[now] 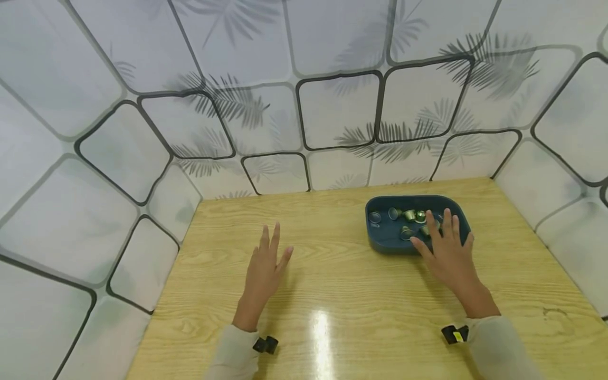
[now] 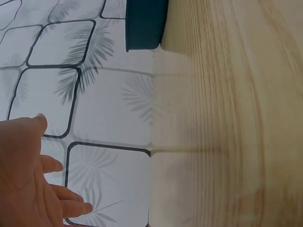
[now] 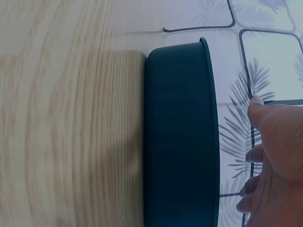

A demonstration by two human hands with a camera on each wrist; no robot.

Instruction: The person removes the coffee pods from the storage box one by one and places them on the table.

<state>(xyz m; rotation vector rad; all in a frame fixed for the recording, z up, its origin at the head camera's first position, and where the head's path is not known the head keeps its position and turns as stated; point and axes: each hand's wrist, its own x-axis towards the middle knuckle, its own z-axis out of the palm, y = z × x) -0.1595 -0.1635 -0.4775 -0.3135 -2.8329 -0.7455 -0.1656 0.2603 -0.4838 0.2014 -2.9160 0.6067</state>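
A dark blue tray [image 1: 389, 246] with rounded corners stands on the right of the table, toward the back. Inside it lie several small green and gold cup-shaped pieces [image 1: 409, 215], which look like coffee capsules, and a clear piece [image 1: 375, 217] at its left end. My right hand [image 1: 448, 258] hovers over the tray's front right part with fingers spread and holds nothing. It hides some of what lies there. In the right wrist view the same hand [image 3: 279, 156] is above the rim. Over bare wood left of the tray, my left hand [image 1: 263, 269] is held up, fingers extended, holding nothing.
The light wooden table [image 1: 332, 285] runs back to a wall [image 1: 266, 121] of pale cloth with dark outlined squares and leaf prints. Similar panels close in both sides. Each sleeved wrist carries a small black camera [image 1: 265, 345].
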